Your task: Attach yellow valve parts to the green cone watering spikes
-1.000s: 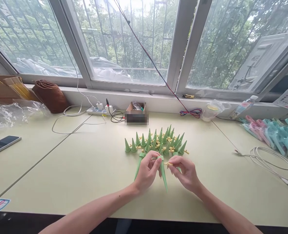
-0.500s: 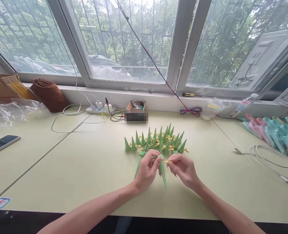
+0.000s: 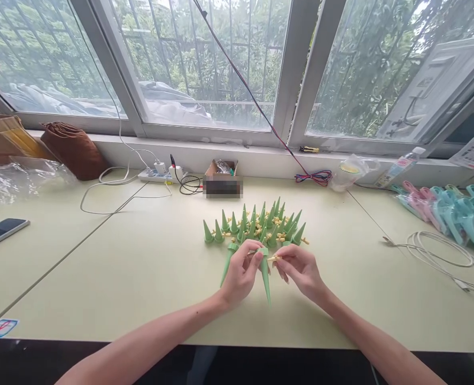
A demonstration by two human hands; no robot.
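Observation:
Between the thumb and fingers of my left hand (image 3: 241,271) is a green plastic watering spike (image 3: 265,278), its wide capped end up and its tip pointing down toward me. My right hand (image 3: 301,267) pinches a small yellow valve (image 3: 274,259) at the side of the spike's cap. Whether the valve is inside the cap or only touching it, I cannot tell. Another green spike (image 3: 227,263) lies just left of my left hand, partly covered by it. Beyond my hands, several green spikes (image 3: 208,233) stand tip up, with small yellow valves (image 3: 304,241) among them.
A small cardboard box (image 3: 223,170) and a power strip (image 3: 156,175) stand by the window. At the right are plastic-wrapped clips (image 3: 453,211) and a coiled white cable (image 3: 441,254). A phone (image 3: 0,233) lies at the far left, near a brown bundle (image 3: 74,152).
The view has shifted slightly. Both hands keep nearly the same pose, and the yellow valve's angle at the spike's cap has changed a little as my right fingers moved.

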